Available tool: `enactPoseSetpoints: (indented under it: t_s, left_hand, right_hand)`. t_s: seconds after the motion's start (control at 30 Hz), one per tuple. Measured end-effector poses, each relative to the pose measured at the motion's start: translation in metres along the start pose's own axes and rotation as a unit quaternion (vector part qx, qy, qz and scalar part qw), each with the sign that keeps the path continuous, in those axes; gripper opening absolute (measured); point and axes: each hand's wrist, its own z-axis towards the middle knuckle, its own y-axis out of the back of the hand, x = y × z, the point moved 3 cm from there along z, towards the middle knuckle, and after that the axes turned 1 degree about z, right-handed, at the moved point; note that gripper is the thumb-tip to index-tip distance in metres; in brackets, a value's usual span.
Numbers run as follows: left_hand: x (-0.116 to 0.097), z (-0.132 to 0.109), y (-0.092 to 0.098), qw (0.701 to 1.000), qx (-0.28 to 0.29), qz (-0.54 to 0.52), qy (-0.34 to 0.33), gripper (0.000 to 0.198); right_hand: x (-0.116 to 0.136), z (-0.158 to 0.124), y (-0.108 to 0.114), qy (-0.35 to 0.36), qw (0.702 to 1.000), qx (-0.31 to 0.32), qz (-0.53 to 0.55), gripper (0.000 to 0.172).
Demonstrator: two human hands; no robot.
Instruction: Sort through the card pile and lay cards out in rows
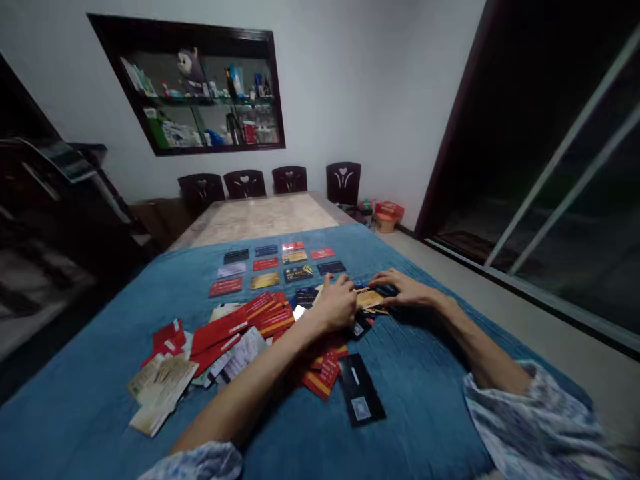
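Note:
My left hand [337,301] is palm down over a loose pile of cards, its fingers bent but apart; whatever lies under the palm is hidden. Just to the right, a gold card [369,298] lies on top of the pile, with the thumb and forefinger of my right hand [407,289] at its edges. A dark card [360,327] pokes out below my left hand. Beyond the hands, cards are laid in loose rows, among them a black-and-gold VIP card [299,273], a gold card [265,280] and a red card [225,287].
Red card sleeves [220,331] and worn paper slips [165,387] are heaped at the left. A black folder [361,390] lies nearer me. Blue cloth [430,413] covers this end of the table; dark chairs [343,181] stand at the far end.

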Motion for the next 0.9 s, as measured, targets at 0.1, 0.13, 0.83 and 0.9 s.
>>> enactPoseSetpoints:
  t_s: [0.1,0.13,0.83,0.9]
  left_hand:
    - [-0.001,-0.002,0.001,1.000,-0.013,0.006,-0.004,0.035]
    - [-0.001,-0.002,0.002,1.000,-0.016,0.008,-0.006,0.036]
    - [-0.013,-0.004,0.005,0.995,-0.037,0.060,-0.065,0.031]
    - [-0.013,-0.004,0.005,0.996,-0.035,0.057,-0.058,0.033]
  right_hand:
    - [0.001,0.000,0.000,-0.003,1.000,-0.016,-0.004,0.054]
    - [0.001,0.000,0.000,-0.003,1.000,-0.020,-0.004,0.054]
    - [0.013,0.000,0.002,0.032,0.997,-0.063,0.021,0.045]
    - [0.015,-0.001,0.003,0.032,0.997,-0.062,0.016,0.046]
